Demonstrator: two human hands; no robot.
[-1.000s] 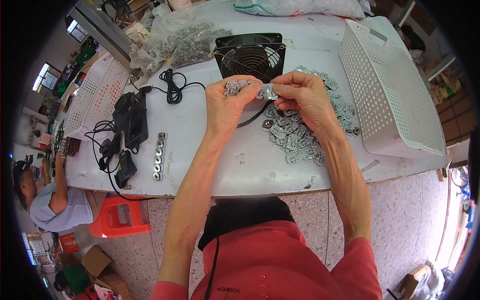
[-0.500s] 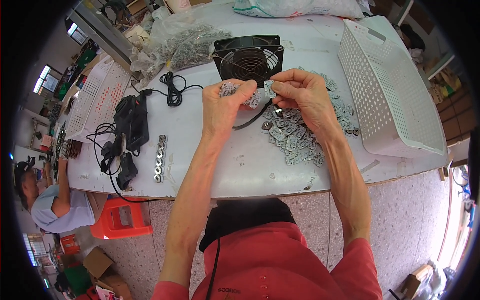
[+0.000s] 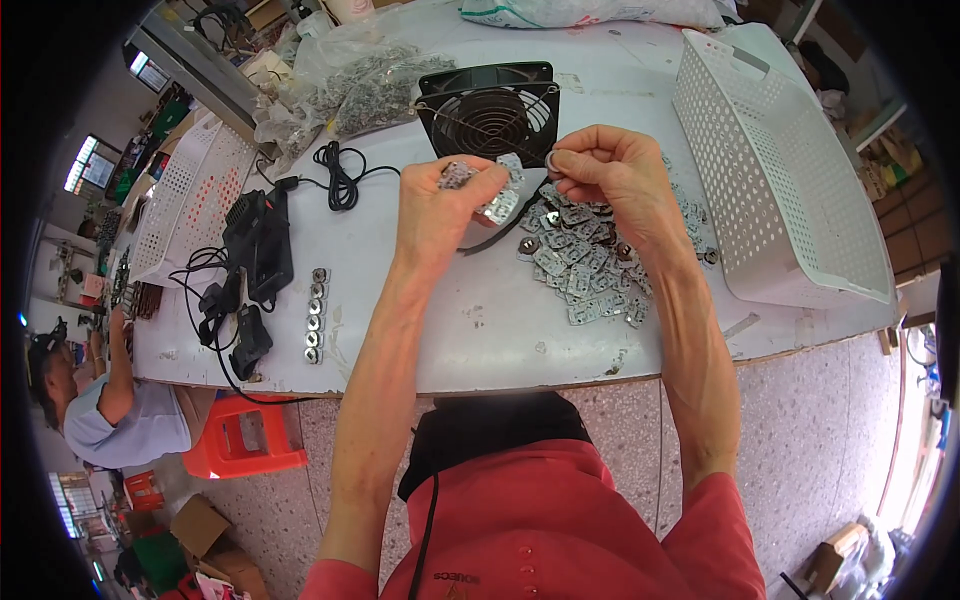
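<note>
My left hand (image 3: 440, 205) is closed round several small silvery metal plates (image 3: 503, 196) with holes, which stick out past the thumb. Just to the right, my right hand (image 3: 622, 180) pinches a small round metal piece (image 3: 552, 162) between thumb and fingers, slightly apart from the plates. Beneath and beside the right hand spreads a loose pile of similar metal plates (image 3: 580, 270), with a few dark round pieces among them. Behind both hands stands a black fan (image 3: 488, 118) with a wire guard.
A white perforated basket (image 3: 745, 180) stands at the right; another basket (image 3: 185, 210) is at the far left. Black power tools (image 3: 260, 245) with cables and a row of round metal parts (image 3: 315, 315) lie left. Bagged parts (image 3: 375, 90) sit behind. A co-worker (image 3: 120, 400) sits left.
The small plate at my right fingertips is gone from them, and a round metal piece shows there instead. The plates in my left hand now jut upward beyond the thumb.
</note>
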